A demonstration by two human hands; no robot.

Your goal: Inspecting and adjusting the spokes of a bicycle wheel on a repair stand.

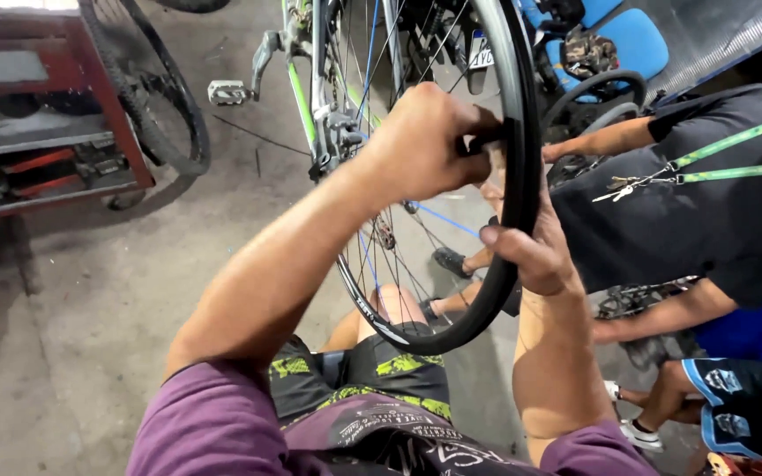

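A bare grey concrete floor fills the left and near-left, rough and stained, with open room between the seated person's knees and a red metal shelf rack standing at the far left; a loose black tyre leans against the rack's right post. To the right the space is crowded: another person in a black shirt sits close by, a green lanyard with keys hanging across the chest, and a blue chair stands far right behind. In the middle stands a bicycle wheel, mounted in a bike with a green-and-white frame, its thin steel spokes crossing inside a dark rim wrapped in smooth black rubber tyre. The left hand is clenched into a fist at the tyre's inner edge, gripping a small dark tool or the tyre bead; which one cannot be told. The right hand wraps around the tyre's outer side just below, thumb across the rubber.
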